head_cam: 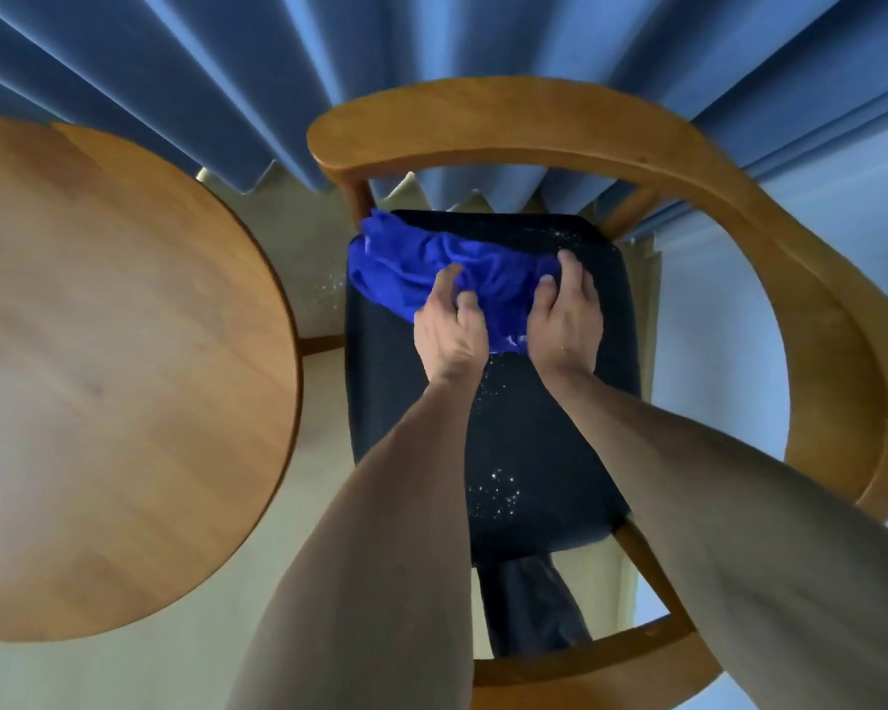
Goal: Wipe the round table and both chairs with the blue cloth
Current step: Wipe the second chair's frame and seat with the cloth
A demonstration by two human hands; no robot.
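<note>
While the blue cloth [431,269] lies bunched at the seat's far left corner on the chair [544,412], the left hand [449,330] pinches its folds and the right hand [565,315] presses it with curled fingers. White specks dot the seat; the round table [114,361] stands left.

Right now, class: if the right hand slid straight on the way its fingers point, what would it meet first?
The right hand points across the dark seat towards the back. It would probably first cross the white specks, then reach the seat's back edge; depth is unclear.
</note>
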